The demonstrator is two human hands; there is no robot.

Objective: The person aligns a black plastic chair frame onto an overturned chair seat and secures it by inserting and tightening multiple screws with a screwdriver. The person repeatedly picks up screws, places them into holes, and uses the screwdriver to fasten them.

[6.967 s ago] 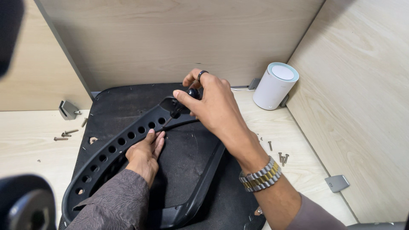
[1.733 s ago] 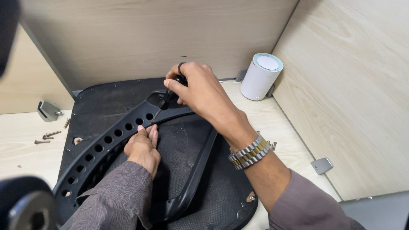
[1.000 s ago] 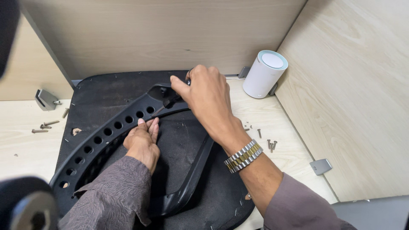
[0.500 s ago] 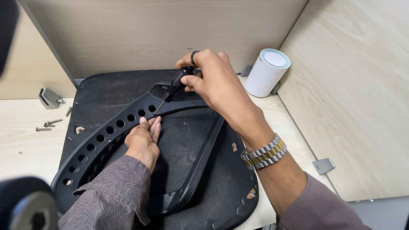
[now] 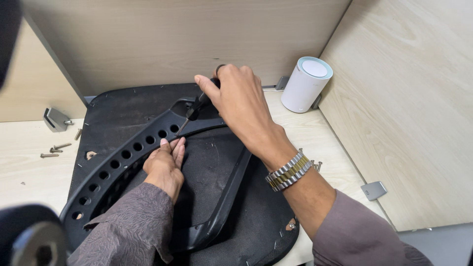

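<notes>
— What did the right hand [image 5: 241,101] have hold of?

— A screwdriver [image 5: 197,106]. The fingers were wrapped tight round its dark handle, and the thin metal shaft slanted down and to the left, with its tip at the black plastic frame [image 5: 130,155], near the upper end of the row of round holes.

— And the left hand [image 5: 165,165]?

— It lay flat, palm down, fingers straight and close together, gripping nothing. It pressed on the dark fabric just beside the frame's perforated arm, fingertips close under the screwdriver tip.

— Where was the frame itself?

— It lay on a black padded chair panel [image 5: 113,106], which rested on the pale wooden tabletop [image 5: 24,177]. One arm of the frame ran from lower left to upper middle, and a second, plain bar came down to the right and curved round at the bottom.

— Anything else nearby?

— A white cylinder [image 5: 306,84] stood upright at the back right corner, against the wooden walls, well apart from the left hand. A few loose screws [image 5: 55,150] lay on the tabletop to the left, near a small grey metal bracket [image 5: 55,119]. More screws lay beside the right wrist, which wore a metal-link watch [image 5: 289,171]. Another grey bracket [image 5: 373,190] sat at the foot of the right wall.
</notes>
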